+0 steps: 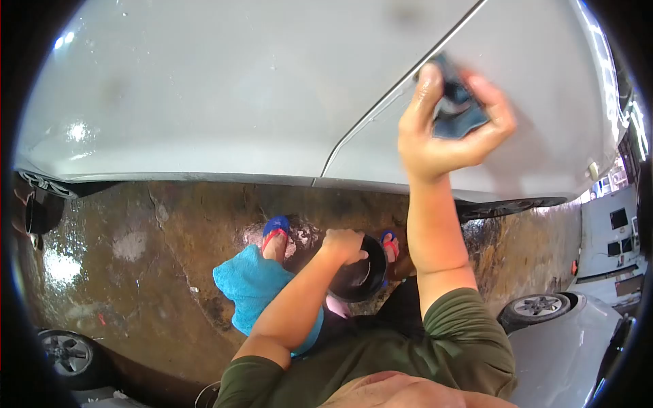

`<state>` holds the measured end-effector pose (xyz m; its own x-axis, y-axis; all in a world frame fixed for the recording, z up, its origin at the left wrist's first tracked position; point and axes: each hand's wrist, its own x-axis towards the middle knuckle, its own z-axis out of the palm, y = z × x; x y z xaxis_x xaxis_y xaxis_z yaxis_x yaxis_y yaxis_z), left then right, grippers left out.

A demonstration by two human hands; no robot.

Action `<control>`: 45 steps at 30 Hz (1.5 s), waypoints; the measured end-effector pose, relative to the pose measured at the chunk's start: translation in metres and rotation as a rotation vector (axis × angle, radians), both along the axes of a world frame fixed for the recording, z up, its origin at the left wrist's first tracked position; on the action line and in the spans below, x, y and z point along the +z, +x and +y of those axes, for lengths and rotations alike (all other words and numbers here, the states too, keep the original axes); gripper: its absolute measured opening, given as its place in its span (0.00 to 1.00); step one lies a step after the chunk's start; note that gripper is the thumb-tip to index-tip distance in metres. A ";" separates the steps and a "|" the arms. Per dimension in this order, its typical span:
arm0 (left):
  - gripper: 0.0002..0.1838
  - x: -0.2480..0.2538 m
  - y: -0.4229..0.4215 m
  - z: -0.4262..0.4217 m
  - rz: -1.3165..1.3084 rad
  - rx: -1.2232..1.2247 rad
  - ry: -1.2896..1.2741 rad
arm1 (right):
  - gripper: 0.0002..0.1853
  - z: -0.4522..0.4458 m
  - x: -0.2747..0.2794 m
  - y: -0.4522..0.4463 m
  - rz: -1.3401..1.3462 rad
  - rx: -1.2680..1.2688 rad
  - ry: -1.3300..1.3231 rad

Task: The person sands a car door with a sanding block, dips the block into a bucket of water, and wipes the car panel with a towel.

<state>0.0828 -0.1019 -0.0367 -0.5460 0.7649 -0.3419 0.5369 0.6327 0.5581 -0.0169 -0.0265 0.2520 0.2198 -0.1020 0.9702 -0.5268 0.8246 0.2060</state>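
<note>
The right hand (439, 149) grips a folded dark blue cloth (459, 125), thumb on one side and fingers curled round the other; the fingers are blurred. The cloth sits between that hand and the pale grey side of a car (224, 102), and whether it presses on the paint is hard to tell. Just left of this grip, a slanting door gap (388, 98) runs down the bodywork. Below the grip and a little to its right, part of a wheel (513, 208) shows under the car's lower edge.

The left hand (345, 246), lower and nearer the body, has its fingers closed over the rim of a black bucket (379, 266). To the left of that hold, a bright blue towel (253, 285) drapes over the person's left leg. One blue sandal (277, 223) with a red strap is just up and left of the left hand; its pair lies on the far side of the bucket. Wet brown floor (170, 265) spreads around both. Well apart, down and right of the right hand, stands another grey car (571, 350).
</note>
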 end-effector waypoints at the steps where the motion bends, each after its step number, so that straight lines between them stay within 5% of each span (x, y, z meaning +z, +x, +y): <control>1: 0.35 0.002 -0.002 -0.001 0.000 0.010 -0.009 | 0.25 -0.005 0.013 0.005 0.003 -0.037 -0.038; 8: 0.33 -0.009 0.003 0.001 0.039 0.013 0.051 | 0.23 0.001 -0.010 0.004 -0.057 0.023 0.027; 11: 0.33 0.004 0.005 -0.001 0.012 0.043 0.024 | 0.24 -0.010 0.028 0.012 -0.005 -0.124 -0.064; 15: 0.33 -0.005 0.005 0.000 0.007 0.022 0.055 | 0.22 0.001 -0.024 0.008 -0.127 0.028 -0.002; 20: 0.31 -0.003 0.006 0.001 0.011 0.075 -0.002 | 0.21 -0.017 0.013 0.013 -0.058 -0.032 -0.076; 25: 0.32 -0.010 0.003 0.004 0.071 0.062 0.082 | 0.20 -0.007 -0.021 0.012 -0.127 0.034 0.046; 28: 0.30 0.003 0.001 0.003 0.016 0.077 -0.011 | 0.24 -0.016 0.017 0.010 -0.043 0.037 -0.045; 35: 0.34 -0.008 0.002 0.003 0.062 0.022 0.042 | 0.26 0.000 -0.017 0.012 -0.120 -0.014 0.033; 39: 0.30 -0.004 0.003 0.008 -0.011 0.100 0.007 | 0.24 -0.016 0.026 0.010 -0.058 0.034 -0.086; 44: 0.28 -0.022 0.001 0.007 -0.015 0.052 0.093 | 0.18 -0.007 -0.040 0.053 -0.330 -0.111 -0.037; 45: 0.29 -0.003 -0.004 0.002 -0.035 0.088 0.042 | 0.16 -0.007 -0.063 0.061 -0.428 0.155 -0.257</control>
